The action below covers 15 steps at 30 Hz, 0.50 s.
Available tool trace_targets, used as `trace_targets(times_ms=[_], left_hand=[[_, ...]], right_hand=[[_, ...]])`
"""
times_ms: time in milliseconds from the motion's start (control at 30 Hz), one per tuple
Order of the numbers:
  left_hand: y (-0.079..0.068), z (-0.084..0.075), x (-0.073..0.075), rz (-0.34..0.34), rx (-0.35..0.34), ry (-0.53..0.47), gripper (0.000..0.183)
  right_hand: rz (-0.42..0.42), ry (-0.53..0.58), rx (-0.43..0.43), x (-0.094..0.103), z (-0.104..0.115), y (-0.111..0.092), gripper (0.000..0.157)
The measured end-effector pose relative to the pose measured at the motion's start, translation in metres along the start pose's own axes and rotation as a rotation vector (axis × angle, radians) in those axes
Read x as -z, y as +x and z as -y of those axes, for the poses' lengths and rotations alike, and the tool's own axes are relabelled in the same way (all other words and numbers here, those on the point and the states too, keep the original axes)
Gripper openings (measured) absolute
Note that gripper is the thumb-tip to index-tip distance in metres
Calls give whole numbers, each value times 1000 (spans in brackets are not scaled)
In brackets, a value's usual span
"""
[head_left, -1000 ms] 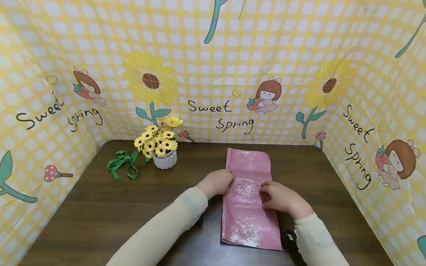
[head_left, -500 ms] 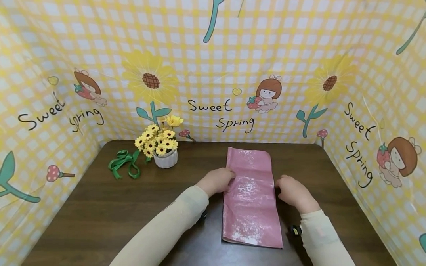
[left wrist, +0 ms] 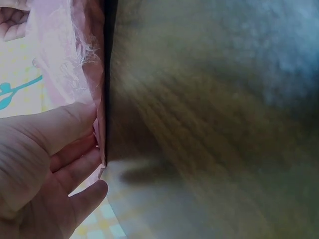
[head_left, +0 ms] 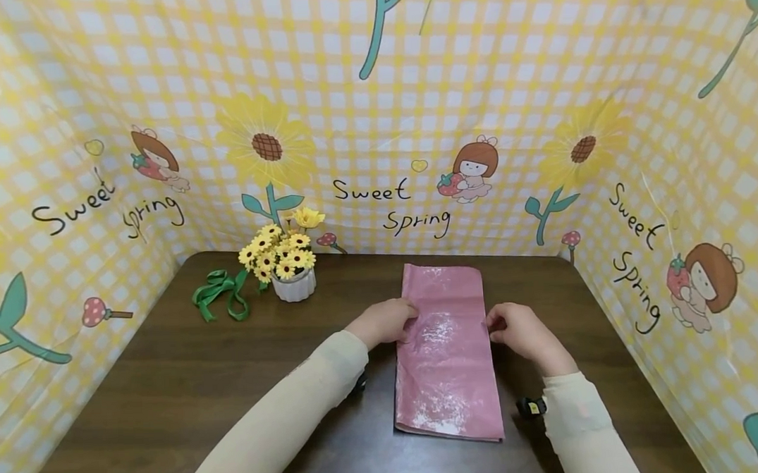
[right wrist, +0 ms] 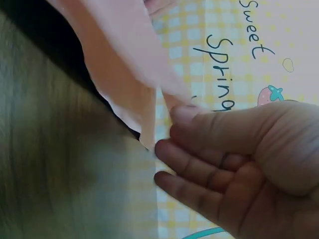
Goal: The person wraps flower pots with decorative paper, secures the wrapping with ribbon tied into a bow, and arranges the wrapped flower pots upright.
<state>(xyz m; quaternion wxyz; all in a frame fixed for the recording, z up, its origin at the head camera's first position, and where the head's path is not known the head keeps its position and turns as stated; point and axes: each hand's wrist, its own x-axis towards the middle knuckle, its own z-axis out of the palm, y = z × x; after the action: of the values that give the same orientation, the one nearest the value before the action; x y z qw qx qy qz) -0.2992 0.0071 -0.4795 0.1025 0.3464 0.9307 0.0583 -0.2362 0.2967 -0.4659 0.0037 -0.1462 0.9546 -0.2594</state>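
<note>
A long pink folded sheet of wrapping paper [head_left: 446, 360] lies lengthwise on the dark wooden table, glossy and creased across. At its left edge my left hand [head_left: 385, 322] holds the paper, thumb on the pink face and fingers at the side, as the left wrist view shows. My right hand [head_left: 523, 332] is at the right edge. In the right wrist view, its thumb and forefinger pinch a raised upper layer of the paper [right wrist: 119, 35], which stands apart from the layer below. The other fingers of this hand [right wrist: 234, 164] are loosely bent.
A white pot [head_left: 295, 286] of yellow flowers [head_left: 278, 253] stands at the back left. Beside it lies a green ribbon [head_left: 221, 293] in loose loops. Yellow checked cloth [head_left: 362, 138] walls in the table [head_left: 232, 370] at the back and both sides.
My right hand has moved off the top of the paper, out to its right edge, and now pinches a layer there. My left hand stays at the left edge.
</note>
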Motion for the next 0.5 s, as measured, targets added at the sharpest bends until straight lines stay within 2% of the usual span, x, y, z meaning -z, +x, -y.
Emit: trace_targets(times_ms=[167,333,500], left_hand=[[0,3,-3,1,5,-39,47],[1,5,-5,-15,-11,-56,48],[3,8,-3,-30,-29,-95,46]], right_hand=[[25,62,26,-1,-1,2,1],[67,71,60,-6,0,3,12],[114,-37,59,-14,2,4,18]])
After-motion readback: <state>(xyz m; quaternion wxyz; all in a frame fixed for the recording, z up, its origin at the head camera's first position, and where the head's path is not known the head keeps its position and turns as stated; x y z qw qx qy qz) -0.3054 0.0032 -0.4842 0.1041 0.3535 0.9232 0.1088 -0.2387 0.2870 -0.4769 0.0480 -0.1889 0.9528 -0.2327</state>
